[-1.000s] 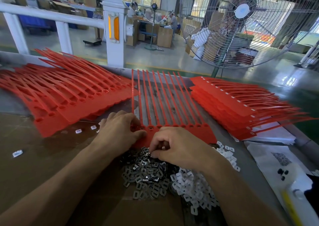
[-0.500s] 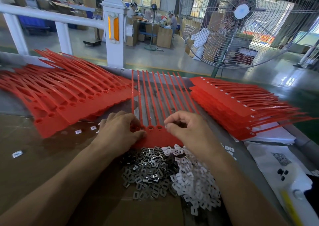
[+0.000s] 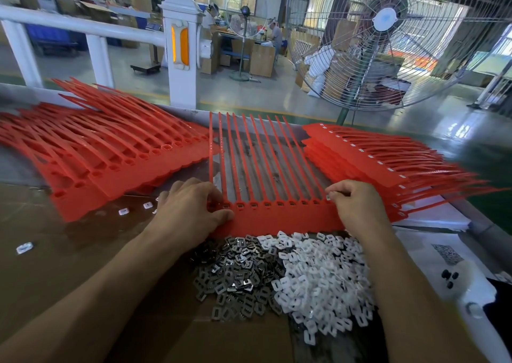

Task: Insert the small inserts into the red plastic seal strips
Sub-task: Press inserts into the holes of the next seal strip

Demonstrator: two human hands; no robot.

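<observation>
I can't read any text, number or brand from here. The only printed mark I see is a blurred square code patch [image 3: 448, 254] on the white paper [image 3: 432, 272] lying on the tabletop just right of the white insert pile [image 3: 321, 276], and it is too soft to make out.

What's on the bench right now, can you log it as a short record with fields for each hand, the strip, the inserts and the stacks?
left hand: rests on the strip's left end, holding it down
right hand: pinches a small insert at the strip's right end
strip: flat between the hands, tails pointing away
metal inserts: loose pile in front of the strip
white inserts: loose pile right of the metal ones
left stack: red strips, sockets look empty
right stack: red strips, white inserts showing
</observation>
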